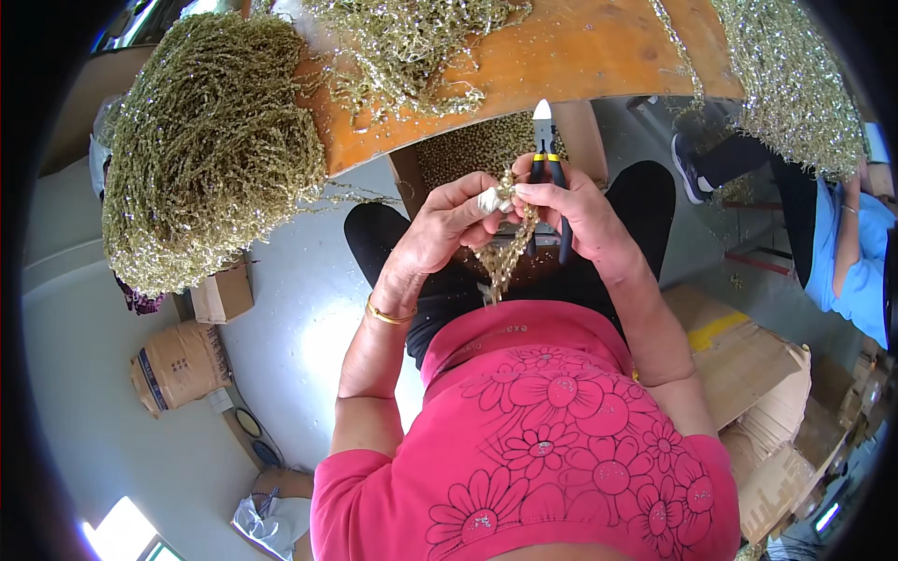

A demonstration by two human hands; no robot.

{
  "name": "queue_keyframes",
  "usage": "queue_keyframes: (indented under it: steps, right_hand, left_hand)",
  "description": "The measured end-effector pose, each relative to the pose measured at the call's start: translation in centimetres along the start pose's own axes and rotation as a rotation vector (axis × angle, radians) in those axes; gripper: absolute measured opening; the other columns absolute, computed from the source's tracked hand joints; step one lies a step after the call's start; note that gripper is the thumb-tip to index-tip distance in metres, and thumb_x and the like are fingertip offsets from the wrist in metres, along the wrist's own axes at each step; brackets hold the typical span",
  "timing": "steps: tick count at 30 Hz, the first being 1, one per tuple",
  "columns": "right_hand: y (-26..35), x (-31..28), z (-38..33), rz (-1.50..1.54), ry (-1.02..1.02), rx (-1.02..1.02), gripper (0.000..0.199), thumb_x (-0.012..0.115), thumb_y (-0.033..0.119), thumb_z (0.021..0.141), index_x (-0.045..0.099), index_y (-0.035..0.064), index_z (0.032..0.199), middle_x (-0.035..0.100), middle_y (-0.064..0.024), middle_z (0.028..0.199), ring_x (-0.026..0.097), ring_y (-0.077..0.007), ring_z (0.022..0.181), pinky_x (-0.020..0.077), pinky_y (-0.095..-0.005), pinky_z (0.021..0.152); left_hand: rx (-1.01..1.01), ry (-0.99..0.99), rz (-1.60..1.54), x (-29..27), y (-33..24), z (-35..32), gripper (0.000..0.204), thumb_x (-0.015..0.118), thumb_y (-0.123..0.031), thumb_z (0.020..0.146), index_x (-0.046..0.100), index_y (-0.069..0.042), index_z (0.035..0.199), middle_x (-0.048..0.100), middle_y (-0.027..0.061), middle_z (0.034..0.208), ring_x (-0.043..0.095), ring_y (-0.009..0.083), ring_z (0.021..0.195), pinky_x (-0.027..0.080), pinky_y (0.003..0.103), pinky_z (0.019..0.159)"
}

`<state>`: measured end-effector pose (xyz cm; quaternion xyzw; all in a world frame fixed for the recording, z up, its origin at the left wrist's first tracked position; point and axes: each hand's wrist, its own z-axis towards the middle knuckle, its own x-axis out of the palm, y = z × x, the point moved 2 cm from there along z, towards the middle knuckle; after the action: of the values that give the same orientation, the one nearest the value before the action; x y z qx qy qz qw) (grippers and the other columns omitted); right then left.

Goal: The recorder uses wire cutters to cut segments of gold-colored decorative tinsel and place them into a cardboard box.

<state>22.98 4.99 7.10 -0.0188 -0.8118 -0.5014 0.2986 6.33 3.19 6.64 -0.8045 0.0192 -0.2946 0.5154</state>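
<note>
A short gold beaded strand (503, 264) hangs in front of my lap between my two hands. My left hand (440, 222) pinches its upper end, and white tape wraps a fingertip there. My right hand (591, 213) meets it from the other side, thumb and fingers closed at the strand's top. Tucked in that same right hand are cutting pliers (543, 133) with black and yellow handles, their jaws pointing away from me. The exact spot between the fingertips is partly hidden.
Ahead stands a wooden table (561, 56) bearing a heap of gold strands (402, 47). A large bundle (210, 150) hangs at the left, another (795, 84) at the right near a person in blue (856, 252). Below is a box of gold beads (587, 140); cardboard (748, 365) lies right.
</note>
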Motion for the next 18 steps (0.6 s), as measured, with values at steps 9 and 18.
queue_keyframes:
  steps: [9, 18]
  right_hand:
    - [0.2, 0.9, -1.2, -0.373, -0.054, -0.075, 0.027, 0.062, 0.012, 0.076, 0.049, 0.0048, 0.098, 0.052, -0.0019, 0.078, 0.051, -0.0086, 0.07, 0.0424, -0.0235, 0.064]
    - [0.0, -1.5, -0.5, -1.186, -0.373, -0.613, 0.025, 0.059, 0.003, 0.071, 0.049, 0.003, 0.093, 0.055, -0.0147, 0.078, 0.056, -0.0316, 0.072, 0.0451, -0.0354, 0.062]
  left_hand:
    - [0.057, -0.173, 0.092, 0.2, 0.5, -0.2, 0.014, 0.051, -0.02, 0.088, 0.054, -0.006, 0.089, 0.047, -0.0035, 0.064, 0.033, 0.0011, 0.049, 0.025, 0.015, 0.043]
    - [-0.067, 0.025, -0.331, 0.0, 2.0, 0.4, 0.017, 0.047, -0.021, 0.089, 0.052, -0.004, 0.089, 0.049, -0.0014, 0.065, 0.036, 0.0065, 0.051, 0.031, 0.021, 0.049]
